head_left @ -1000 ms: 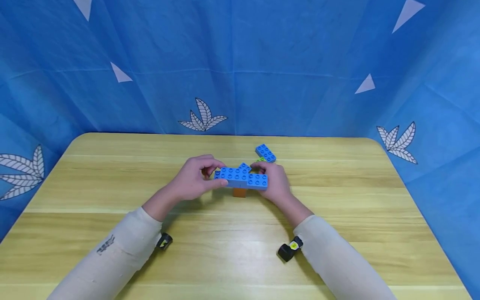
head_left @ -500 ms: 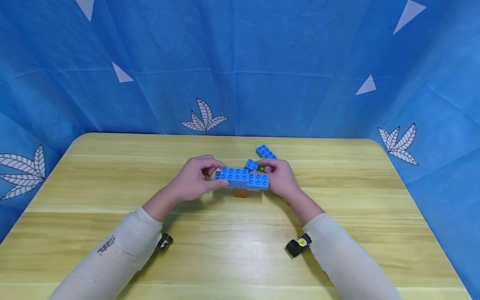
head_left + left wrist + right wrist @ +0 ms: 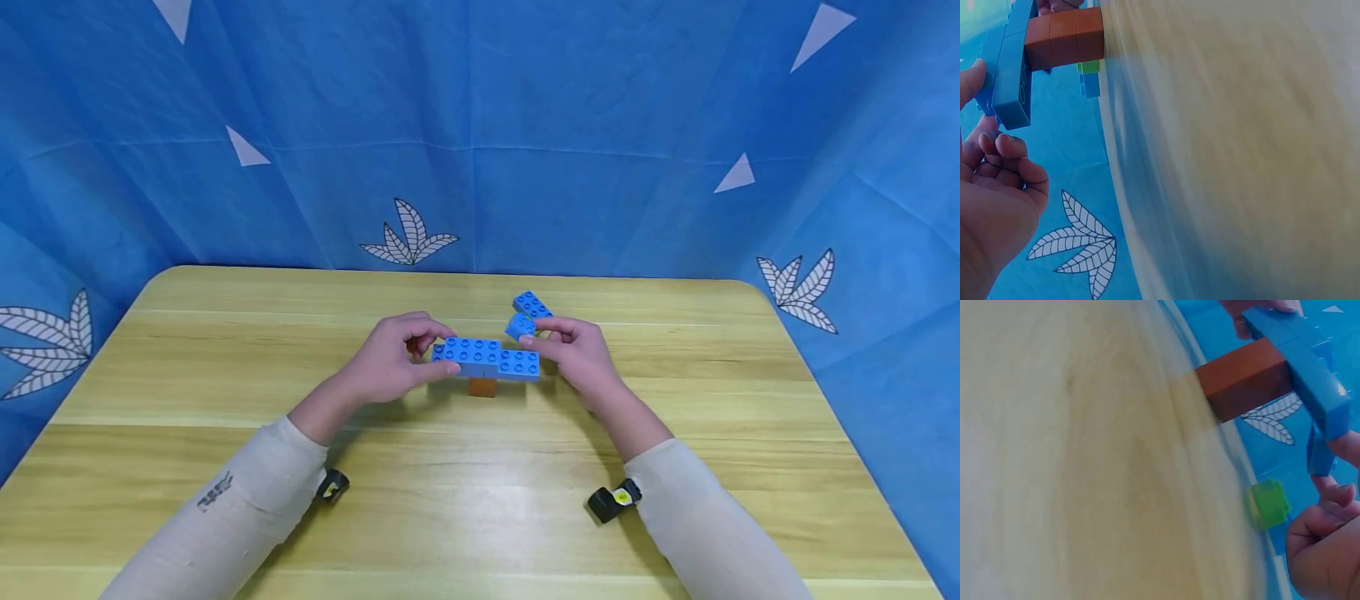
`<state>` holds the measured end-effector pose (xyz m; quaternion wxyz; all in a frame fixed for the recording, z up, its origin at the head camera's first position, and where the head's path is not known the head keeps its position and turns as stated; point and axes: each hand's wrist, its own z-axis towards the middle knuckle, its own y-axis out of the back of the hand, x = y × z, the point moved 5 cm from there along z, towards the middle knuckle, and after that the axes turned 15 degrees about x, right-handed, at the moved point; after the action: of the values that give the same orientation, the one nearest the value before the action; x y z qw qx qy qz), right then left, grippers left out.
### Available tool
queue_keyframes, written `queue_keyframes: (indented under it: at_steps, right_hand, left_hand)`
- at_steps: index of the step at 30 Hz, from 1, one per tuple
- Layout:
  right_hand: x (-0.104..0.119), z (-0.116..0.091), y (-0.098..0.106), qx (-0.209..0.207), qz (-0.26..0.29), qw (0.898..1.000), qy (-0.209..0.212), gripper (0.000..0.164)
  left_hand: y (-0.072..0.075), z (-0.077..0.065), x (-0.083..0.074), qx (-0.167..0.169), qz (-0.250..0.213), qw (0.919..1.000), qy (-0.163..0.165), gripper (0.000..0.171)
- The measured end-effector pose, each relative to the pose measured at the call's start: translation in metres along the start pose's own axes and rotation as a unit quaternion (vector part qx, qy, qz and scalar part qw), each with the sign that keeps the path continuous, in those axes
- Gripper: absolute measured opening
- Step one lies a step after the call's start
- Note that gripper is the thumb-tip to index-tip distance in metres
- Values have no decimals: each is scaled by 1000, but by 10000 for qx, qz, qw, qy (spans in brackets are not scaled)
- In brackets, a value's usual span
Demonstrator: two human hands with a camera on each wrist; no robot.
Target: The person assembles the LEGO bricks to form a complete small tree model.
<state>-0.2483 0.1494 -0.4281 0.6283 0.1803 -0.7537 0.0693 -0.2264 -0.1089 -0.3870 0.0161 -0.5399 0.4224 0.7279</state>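
A T-shaped build stands mid-table: several blue toy bricks (image 3: 472, 353) form a crossbar on a column of orange-brown bricks (image 3: 1064, 39). My left hand (image 3: 392, 358) holds the crossbar's left end, thumb on the front face and fingers behind. Between thumb and index finger, my right hand (image 3: 583, 357) pinches a small blue brick (image 3: 519, 326), tilted, just behind the crossbar's right part. In the right wrist view this small brick (image 3: 1320, 454) shows beside the crossbar's near end, with the right hand (image 3: 1325, 550) at the frame edge.
Behind the right hand lies another blue brick (image 3: 531, 303) on the wooden table (image 3: 480, 508). A green brick (image 3: 1269, 504) sits on the table near it, mostly covered in the head view. A blue patterned cloth (image 3: 472, 133) hangs along the table's back and sides.
My right hand has shifted rightward from behind the crossbar, carrying the small blue brick out with it and tilting it. My left hand keeps its hold and the build stays in place.
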Motion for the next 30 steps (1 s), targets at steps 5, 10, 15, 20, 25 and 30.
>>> queue_keyframes:
  at_steps: [5,10,15,20,25,30]
  right_hand:
    - [12,-12,3,95,352,9982,473,39]
    - [22,-24,1,317,-223,9949,933,36]
    - [27,-31,-2,562,-894,9862,1279,31]
    - [27,-32,-5,773,-1179,9785,1507,26]
    - [31,-34,-7,885,-1413,9737,1556,25]
    - [32,-34,-7,963,-1616,9681,1658,24]
  left_hand:
    - [-1,0,0,28,-204,9998,83,36]
    - [-3,0,1,38,-353,9991,227,36]
    - [-4,0,3,16,-309,9989,357,36]
    - [-6,1,4,19,-279,9987,430,36]
    - [-6,2,5,-6,-329,9986,411,35]
    - [-7,2,5,-68,-390,9987,328,32]
